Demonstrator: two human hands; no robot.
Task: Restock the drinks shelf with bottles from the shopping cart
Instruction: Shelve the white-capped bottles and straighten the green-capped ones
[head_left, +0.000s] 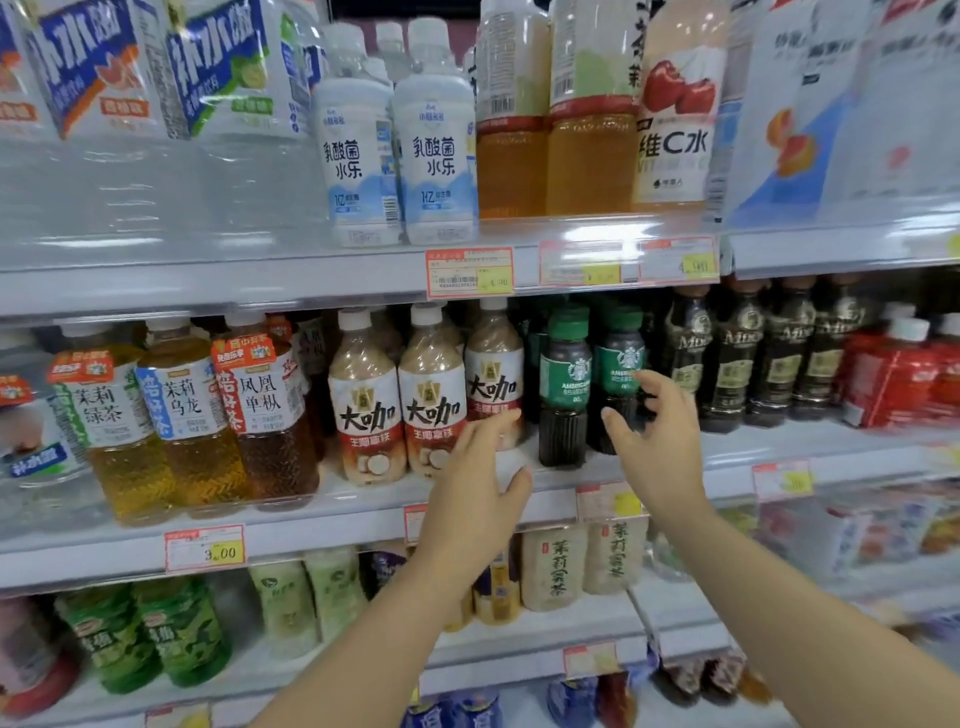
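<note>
Both hands reach toward the middle drinks shelf (561, 488). My left hand (475, 486) is open, its fingers spread just in front of the milk-coffee bottles (431, 395) with white caps and red-and-white labels. My right hand (657, 441) is open too, fingers spread beside two dark green-capped coffee bottles (566, 384); its fingertips lie close to the right one (621, 358). Neither hand holds a bottle. The shopping cart is out of view.
Tea bottles (182, 415) stand at the left of the middle shelf, dark bottles (737, 358) and red packs (898, 379) at the right. The upper shelf (363, 275) carries white and amber bottles. Lower shelves (519, 644) hold more drinks. Price tags (205, 548) line the shelf edges.
</note>
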